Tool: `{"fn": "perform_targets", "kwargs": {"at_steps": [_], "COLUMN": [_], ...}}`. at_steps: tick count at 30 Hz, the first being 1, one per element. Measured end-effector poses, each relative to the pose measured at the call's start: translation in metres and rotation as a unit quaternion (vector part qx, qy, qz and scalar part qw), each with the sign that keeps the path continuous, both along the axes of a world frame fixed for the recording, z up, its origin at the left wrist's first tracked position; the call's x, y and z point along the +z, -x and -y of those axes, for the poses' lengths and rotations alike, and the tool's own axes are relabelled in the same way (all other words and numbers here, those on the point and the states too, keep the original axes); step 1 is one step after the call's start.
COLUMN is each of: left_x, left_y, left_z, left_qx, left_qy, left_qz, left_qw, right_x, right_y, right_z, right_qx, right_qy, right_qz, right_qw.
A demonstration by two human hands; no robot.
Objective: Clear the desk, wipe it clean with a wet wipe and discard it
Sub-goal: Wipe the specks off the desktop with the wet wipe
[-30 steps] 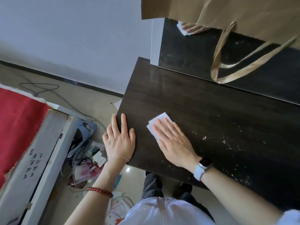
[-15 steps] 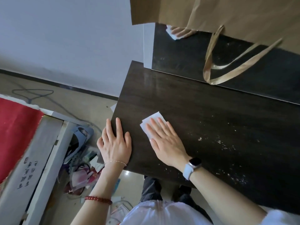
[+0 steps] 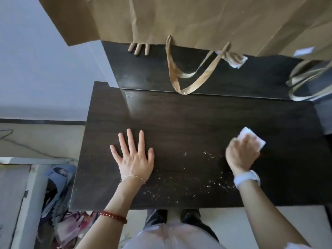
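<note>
Fig.: head view, wiping step, read L to R. Far L, below the counter's edge, a heap of clutter (image 3: 59, 203) lies on the floor (image 3: 45, 141); anything swept off that side would prob. land in it. L hand (image 3: 133, 159) lies flat on the dark counter (image 3: 179, 119), fingers spread and straight, holding nothing; it serves as a brace, and if weight shifts onto it on a damp surface it could slide. Centre to R, near the front edge, pale crumbs (image 3: 188, 184) are scattered, with a few more just L of the R hand; they sit close to the edge, so a stroke pulled toward the body would likely push them onto the floor rather than gather them. R hand (image 3: 241, 153), w/ a watch (image 3: 247, 178) on the wrist, is over the wet wipe (image 3: 251, 138), fingers bent down on it; the hand is motion-blurred, so whether it presses or pinches the wipe cannot be told. The wipe lies on the counter's R part, its far corners showing past the fingers. Risk: a fast pass may skip crumbs or fold the wipe under the fingers, smearing instead of lifting. Above, paper bags (image 3: 197, 20) overhang the back panel (image 3: 143, 72), their handles (image 3: 188, 76) hanging low toward the counter; a stroke carried far back could snag a handle and tug a bag down.
</note>
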State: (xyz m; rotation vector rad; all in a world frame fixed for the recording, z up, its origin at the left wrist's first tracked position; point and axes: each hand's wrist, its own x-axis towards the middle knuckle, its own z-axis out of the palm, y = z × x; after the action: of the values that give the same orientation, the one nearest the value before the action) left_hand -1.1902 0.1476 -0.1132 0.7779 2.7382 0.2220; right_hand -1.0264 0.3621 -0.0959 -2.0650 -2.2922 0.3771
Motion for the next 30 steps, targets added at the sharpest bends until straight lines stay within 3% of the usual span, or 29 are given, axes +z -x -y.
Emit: {"fn": "perform_targets", "kwargs": {"at_steps": [3, 6, 9, 12, 17, 23, 26, 30], "left_x": [0.001, 0.001, 0.000, -0.001, 0.000, 0.000, 0.000, -0.001], "left_y": [0.001, 0.003, 0.005, 0.002, -0.002, -0.011, -0.022, -0.029], "left_z": [0.000, 0.003, 0.003, 0.001, -0.007, -0.029, -0.051, -0.072], "left_qx": [-0.007, -0.018, -0.017, -0.007, -0.005, -0.114, -0.163, -0.196], "left_qy": [0.005, 0.024, 0.028, 0.012, 0.018, 0.034, 0.037, 0.046], "left_qz": [0.000, 0.017, 0.016, 0.001, -0.014, -0.030, -0.027, -0.025], "left_qw": [1.000, 0.999, 0.999, 1.000, 1.000, 0.992, 0.986, 0.979], "right_x": [-0.013, -0.010, -0.010, -0.016, -0.011, -0.002, -0.007, -0.019], "right_y": [0.065, 0.102, 0.075, 0.018, -0.061, -0.065, -0.041, -0.013], "right_z": [0.040, 0.102, 0.108, 0.078, 0.021, -0.034, -0.041, 0.019], "right_qx": [0.154, 0.346, 0.470, 0.430, 0.195, -0.013, 0.022, 0.247], "right_qy": [0.017, 0.048, 0.074, 0.051, 0.042, 0.026, 0.011, -0.010], "right_qz": [-0.029, -0.061, -0.061, -0.040, -0.012, -0.025, -0.029, -0.035], "right_qw": [0.987, 0.935, 0.878, 0.900, 0.980, 0.999, 0.999, 0.968]}}
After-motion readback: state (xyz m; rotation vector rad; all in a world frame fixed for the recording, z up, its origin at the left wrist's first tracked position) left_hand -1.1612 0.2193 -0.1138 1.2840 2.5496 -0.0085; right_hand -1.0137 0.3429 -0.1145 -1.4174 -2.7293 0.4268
